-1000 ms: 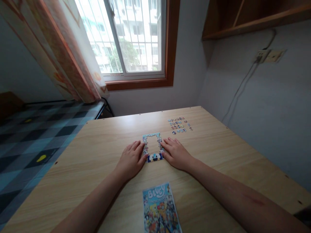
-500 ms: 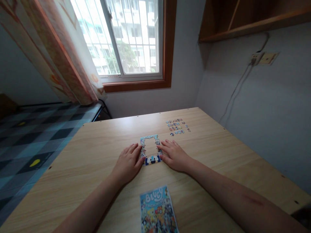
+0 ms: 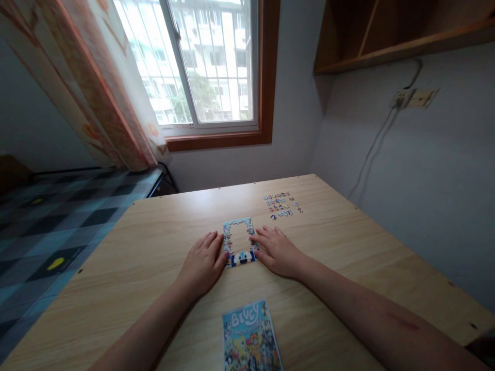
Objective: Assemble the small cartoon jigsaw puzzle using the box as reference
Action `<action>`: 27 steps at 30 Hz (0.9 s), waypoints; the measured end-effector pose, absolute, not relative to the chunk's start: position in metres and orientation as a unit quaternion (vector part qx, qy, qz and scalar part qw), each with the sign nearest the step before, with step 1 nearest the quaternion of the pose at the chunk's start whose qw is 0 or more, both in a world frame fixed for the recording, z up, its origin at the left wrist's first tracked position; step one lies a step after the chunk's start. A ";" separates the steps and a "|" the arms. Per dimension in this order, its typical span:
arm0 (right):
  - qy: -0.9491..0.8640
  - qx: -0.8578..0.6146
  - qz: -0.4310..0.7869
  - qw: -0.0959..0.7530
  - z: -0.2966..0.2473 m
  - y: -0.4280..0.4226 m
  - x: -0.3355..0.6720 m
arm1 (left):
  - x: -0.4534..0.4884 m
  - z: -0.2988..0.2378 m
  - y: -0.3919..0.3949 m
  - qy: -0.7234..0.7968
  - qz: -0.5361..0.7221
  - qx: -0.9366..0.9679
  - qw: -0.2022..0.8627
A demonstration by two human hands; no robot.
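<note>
A small jigsaw frame (image 3: 238, 224), its border assembled and its middle bare, lies on the wooden table (image 3: 340, 252). My left hand (image 3: 203, 262) rests flat on the table against the frame's left side, fingers stretched out. Flat against the frame's right side lies my right hand (image 3: 275, 250), fingers spread, fingertips touching the border. Both hands hold nothing. A group of loose puzzle pieces (image 3: 281, 204) sits beyond the right hand. A colourful picture card (image 3: 250, 337) reading "Bluey" lies near the front edge between my forearms.
A window (image 3: 209, 62) with a curtain (image 3: 88, 87) is behind the table. A checked bed cover (image 3: 50, 226) lies at the left. A wooden shelf (image 3: 394, 31) hangs on the right wall above a socket with a cable (image 3: 402, 98).
Both hands stay pressed beside the puzzle frame; they have barely moved. The camera has shifted slightly, so everything sits a little lower and to the left in view.
</note>
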State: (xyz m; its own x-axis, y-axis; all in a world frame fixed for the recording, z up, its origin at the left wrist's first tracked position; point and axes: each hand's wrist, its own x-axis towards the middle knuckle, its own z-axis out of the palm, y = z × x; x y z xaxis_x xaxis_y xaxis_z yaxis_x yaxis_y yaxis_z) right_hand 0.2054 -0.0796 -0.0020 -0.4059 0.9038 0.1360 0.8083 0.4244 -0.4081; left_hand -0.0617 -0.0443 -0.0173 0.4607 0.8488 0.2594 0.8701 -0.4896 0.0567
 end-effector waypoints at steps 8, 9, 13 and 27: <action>-0.831 -0.518 0.136 0.153 -0.004 -0.082 0.205 | -0.060 -0.014 -0.047 -0.510 -0.118 -0.851 0.036; -0.829 -0.519 0.138 0.154 -0.005 -0.082 0.205 | -0.059 -0.014 -0.047 -0.510 -0.118 -0.851 0.034; -0.826 -0.521 0.143 0.159 -0.004 -0.081 0.205 | -0.059 -0.015 -0.048 -0.512 -0.123 -0.850 0.033; -0.822 -0.524 0.109 0.194 -0.009 -0.082 0.203 | -0.061 -0.018 -0.046 -0.509 -0.124 -0.851 0.046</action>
State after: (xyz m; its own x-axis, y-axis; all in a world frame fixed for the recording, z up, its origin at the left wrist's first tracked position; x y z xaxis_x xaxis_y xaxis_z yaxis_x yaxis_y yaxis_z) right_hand 0.2032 -0.0822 -0.0086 -0.3755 0.9040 0.2045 0.8190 0.4270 -0.3833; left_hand -0.0605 -0.0464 -0.0180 0.4513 0.8545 0.2572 0.8771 -0.4779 0.0485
